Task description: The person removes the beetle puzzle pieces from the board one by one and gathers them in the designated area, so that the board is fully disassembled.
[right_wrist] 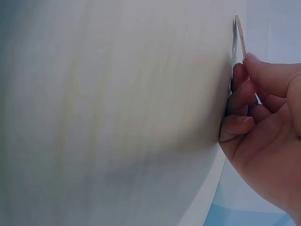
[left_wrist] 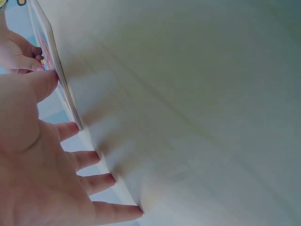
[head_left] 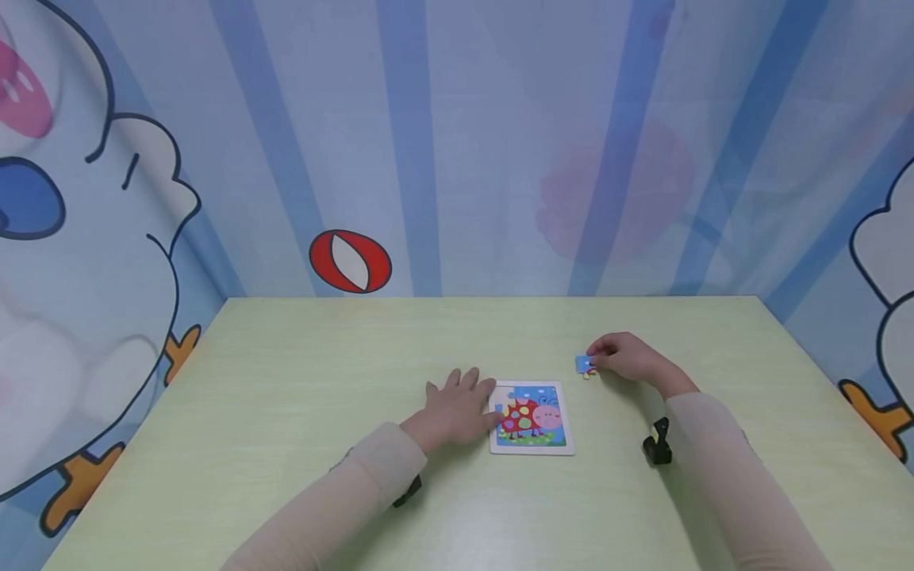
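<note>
A square jigsaw puzzle [head_left: 531,418] with a pink-headed, spotted red ladybug lies flat in a white-rimmed tray. Its upper left corner shows a pale patch without picture. My left hand [head_left: 458,408] spreads its fingers at the tray's left side; thumb and index finger touch that edge, while the other fingertips rest on the table, as the left wrist view shows. Up and to the right of the tray, my right hand [head_left: 628,357] pinches a blue puzzle piece [head_left: 584,365] between thumb and fingers. In the right wrist view the piece [right_wrist: 241,35] appears edge-on, tilted off the tabletop.
The pale green table [head_left: 307,373] runs back to a blue striped cloth wall [head_left: 485,159] printed with cartoon figures. A black wrist device [head_left: 658,442] sits below the right sleeve, and another [head_left: 408,492] below the left sleeve.
</note>
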Tool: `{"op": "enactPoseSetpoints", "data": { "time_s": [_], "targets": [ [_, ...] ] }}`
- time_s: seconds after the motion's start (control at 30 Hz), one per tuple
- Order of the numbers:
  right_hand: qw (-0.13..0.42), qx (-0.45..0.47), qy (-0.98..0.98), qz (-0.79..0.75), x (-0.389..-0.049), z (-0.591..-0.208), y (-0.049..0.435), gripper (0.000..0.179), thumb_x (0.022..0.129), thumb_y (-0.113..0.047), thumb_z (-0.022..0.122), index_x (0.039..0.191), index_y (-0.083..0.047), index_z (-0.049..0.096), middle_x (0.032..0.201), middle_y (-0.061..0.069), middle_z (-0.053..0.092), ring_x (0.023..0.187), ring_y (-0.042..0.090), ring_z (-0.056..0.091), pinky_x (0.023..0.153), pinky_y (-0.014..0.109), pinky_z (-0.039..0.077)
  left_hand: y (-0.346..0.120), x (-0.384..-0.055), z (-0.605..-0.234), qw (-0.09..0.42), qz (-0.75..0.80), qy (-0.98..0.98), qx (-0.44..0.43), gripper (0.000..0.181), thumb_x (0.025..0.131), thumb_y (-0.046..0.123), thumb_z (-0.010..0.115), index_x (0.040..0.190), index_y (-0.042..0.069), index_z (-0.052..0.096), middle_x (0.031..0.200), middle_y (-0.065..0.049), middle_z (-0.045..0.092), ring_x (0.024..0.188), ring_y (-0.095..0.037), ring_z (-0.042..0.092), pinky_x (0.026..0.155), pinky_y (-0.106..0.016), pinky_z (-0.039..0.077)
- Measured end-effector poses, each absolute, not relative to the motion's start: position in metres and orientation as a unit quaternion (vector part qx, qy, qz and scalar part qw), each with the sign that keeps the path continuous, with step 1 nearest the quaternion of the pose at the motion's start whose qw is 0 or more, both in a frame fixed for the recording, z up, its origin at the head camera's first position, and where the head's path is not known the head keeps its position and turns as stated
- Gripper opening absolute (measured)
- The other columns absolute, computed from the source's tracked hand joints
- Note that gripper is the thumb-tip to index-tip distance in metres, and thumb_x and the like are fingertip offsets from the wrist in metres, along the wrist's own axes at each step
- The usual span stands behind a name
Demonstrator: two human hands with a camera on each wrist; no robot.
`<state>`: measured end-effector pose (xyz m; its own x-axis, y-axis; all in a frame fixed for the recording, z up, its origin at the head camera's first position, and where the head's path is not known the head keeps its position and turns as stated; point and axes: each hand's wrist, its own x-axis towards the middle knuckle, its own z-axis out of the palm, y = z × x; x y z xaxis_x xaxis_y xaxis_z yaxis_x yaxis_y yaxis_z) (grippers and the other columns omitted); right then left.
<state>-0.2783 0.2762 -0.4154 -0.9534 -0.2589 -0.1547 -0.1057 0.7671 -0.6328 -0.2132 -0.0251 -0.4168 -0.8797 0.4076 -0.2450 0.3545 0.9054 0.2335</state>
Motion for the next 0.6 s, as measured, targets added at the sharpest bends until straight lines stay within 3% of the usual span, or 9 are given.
{"op": "enactPoseSetpoints", "data": {
  "time_s": [0.4, 0.6],
  "targets": [
    [0.123, -0.095, 0.934, -0.321, -0.2792, -0.4152, 0.2752, 0.026, 0.097, -0.012, 0.055, 0.113, 0.007, 0.061, 0.107, 0.018, 0.062, 0.095, 0.028, 0.053, 0.087, 0.043, 0.045, -0.0259, -0.2135, -0.4175, 0.147, 0.093, 0.965, 0.196, 0.065, 0.096, 0.051, 0.048, 0.151, 0.019, 0.033, 0.159, -0.010, 0.023, 0.146, -0.037, 0.017, 0.107, -0.070, 0.019],
    [0.133, -0.087, 0.930, -0.333, -0.2773, -0.4112, 0.2734, 0.029, 0.097, -0.015, 0.055, 0.118, 0.005, 0.060, 0.106, 0.015, 0.061, 0.092, 0.025, 0.052, 0.080, 0.036, 0.044, -0.0256, -0.2129, -0.4178, 0.146, 0.093, 0.965, 0.195, 0.064, 0.096, 0.051, 0.048, 0.151, 0.020, 0.034, 0.159, -0.010, 0.023, 0.146, -0.037, 0.017, 0.107, -0.069, 0.019]
  ]
}}
